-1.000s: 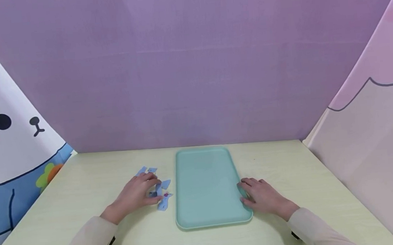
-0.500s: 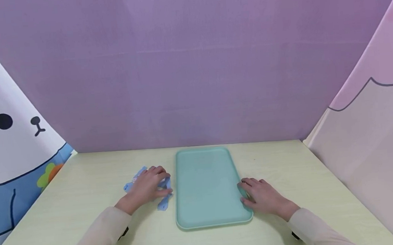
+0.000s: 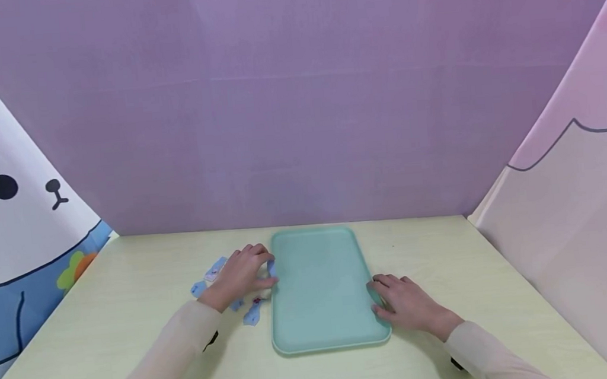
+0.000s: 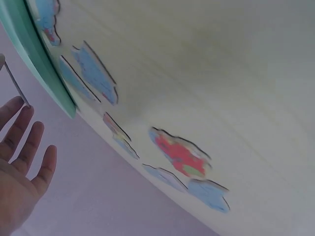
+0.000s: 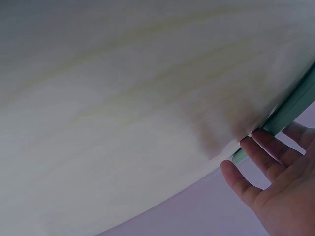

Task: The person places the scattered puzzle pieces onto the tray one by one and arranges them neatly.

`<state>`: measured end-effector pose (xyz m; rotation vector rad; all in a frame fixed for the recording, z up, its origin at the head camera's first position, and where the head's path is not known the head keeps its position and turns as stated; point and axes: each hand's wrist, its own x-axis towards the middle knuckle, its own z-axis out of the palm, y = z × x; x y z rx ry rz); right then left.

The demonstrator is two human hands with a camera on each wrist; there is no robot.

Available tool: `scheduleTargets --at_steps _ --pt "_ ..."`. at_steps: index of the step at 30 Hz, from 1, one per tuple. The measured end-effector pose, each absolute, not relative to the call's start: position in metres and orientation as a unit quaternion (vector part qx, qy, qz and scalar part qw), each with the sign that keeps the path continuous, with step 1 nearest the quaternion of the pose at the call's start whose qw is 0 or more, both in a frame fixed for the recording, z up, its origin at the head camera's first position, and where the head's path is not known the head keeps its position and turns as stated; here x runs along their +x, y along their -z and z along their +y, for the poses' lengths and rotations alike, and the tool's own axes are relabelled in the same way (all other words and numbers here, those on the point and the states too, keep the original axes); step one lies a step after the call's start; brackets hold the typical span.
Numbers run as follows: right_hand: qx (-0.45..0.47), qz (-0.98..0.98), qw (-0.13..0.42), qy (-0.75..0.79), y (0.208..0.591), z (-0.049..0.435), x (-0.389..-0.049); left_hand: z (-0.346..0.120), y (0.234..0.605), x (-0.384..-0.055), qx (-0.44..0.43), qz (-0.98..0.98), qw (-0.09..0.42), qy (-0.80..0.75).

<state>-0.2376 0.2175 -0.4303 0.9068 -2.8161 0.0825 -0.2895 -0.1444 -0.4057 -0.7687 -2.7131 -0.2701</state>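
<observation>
L hand [image 3: 239, 276] pinches blue piece [image 3: 271, 268] at L rim of green tray [image 3: 324, 289], both long axes approx. fore-and-aft; R hand [image 3: 410, 305], fingers loose, touches R rim. Other pcs. [image 3: 252, 315] lie on table [image 3: 448, 261] nearby.

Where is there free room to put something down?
Bare room: inside the green tray, and on the table between the right hand and the right-side cloth. Crowded: left of the tray, where flat pieces lie near the left hand.
</observation>
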Motion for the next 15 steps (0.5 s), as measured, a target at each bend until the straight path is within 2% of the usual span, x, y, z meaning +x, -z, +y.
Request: scheduleTargets --at_steps 15 --pt "0.303 -0.948 0.088 -0.033 0.431 0.217 -0.238 -0.126 0.408 -0.315 -0.237 -0.957 0.144 0.085"
